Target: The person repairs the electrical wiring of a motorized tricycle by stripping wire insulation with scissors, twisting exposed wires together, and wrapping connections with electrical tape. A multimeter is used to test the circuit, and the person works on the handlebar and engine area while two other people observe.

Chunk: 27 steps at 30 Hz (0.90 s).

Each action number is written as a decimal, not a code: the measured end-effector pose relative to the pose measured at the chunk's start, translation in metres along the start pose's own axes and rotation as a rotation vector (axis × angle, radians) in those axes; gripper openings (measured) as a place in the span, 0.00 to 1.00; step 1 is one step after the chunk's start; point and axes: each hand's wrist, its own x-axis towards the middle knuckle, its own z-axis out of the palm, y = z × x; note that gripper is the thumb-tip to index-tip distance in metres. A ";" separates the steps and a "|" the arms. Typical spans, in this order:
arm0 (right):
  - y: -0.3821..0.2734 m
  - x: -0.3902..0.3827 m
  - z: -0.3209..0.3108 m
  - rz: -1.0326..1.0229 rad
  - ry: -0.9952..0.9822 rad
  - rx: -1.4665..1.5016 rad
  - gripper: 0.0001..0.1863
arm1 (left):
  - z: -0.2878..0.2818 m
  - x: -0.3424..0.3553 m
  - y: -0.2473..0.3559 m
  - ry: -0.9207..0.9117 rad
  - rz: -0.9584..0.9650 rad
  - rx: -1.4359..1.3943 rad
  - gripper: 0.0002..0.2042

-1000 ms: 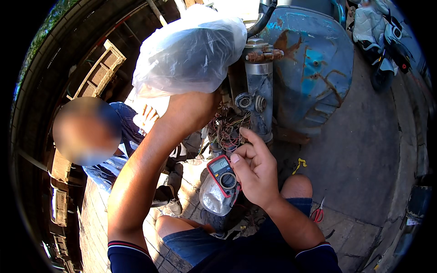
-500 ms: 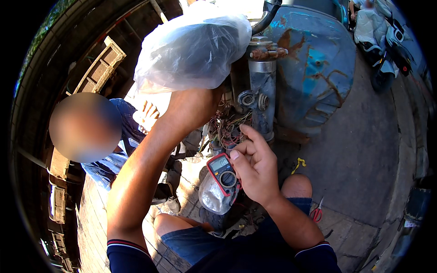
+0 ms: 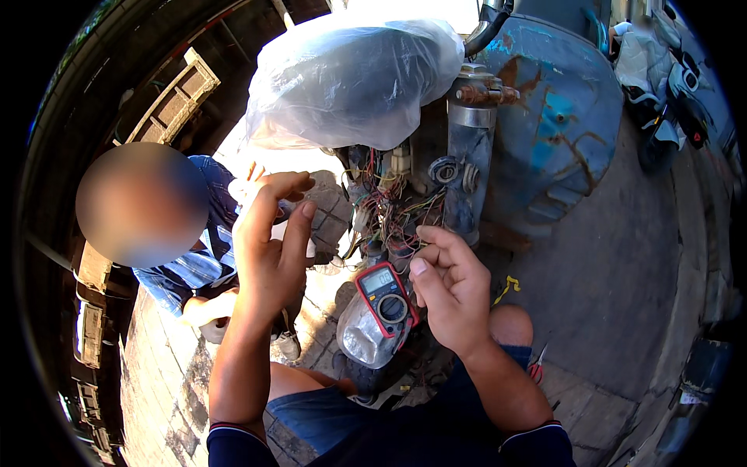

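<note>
Red edges run round the meter (image 3: 381,296), which has a dark front, a small grey screen and a round dial. It sits tilted in front of the person, on top of a clear lump (image 3: 362,340) that shines in the sun, just below a messy bunch of wires (image 3: 389,210). The wires are red, green, yellow and more, all in a tangle, with a pale plug (image 3: 401,161) near the top.

The right hand (image 3: 451,292) is just beside the meter, on its right. Its thumb and first finger are bent near each other by the wires, and I cannot tell if they pinch something thin. The left hand (image 3: 270,241) is up in the air, left of the wires, with its thumb and fingers spread apart.

Above the wires I see a big plastic bag (image 3: 342,93) with something dark inside. A grey metal post (image 3: 469,156) stands to the right of the wires, and next to that is a blue panel (image 3: 552,117) with rusty marks. A yellow strip (image 3: 507,288) lies on the floor by the person's right knee (image 3: 511,325), and scissors (image 3: 537,370) with red handles lie near it. Another person in a blue shirt (image 3: 214,194) is close by on the left.
</note>
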 end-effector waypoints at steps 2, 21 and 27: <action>0.000 0.000 -0.002 0.021 0.000 -0.015 0.16 | -0.008 -0.039 -0.027 0.112 -0.128 -0.065 0.13; -0.086 -0.029 -0.078 -0.293 -0.646 0.711 0.43 | -0.118 -0.429 -0.257 0.823 -1.194 -0.988 0.12; -0.115 -0.002 -0.026 -0.413 -1.078 0.943 0.34 | -0.110 -0.407 -0.235 0.788 -1.210 -0.923 0.12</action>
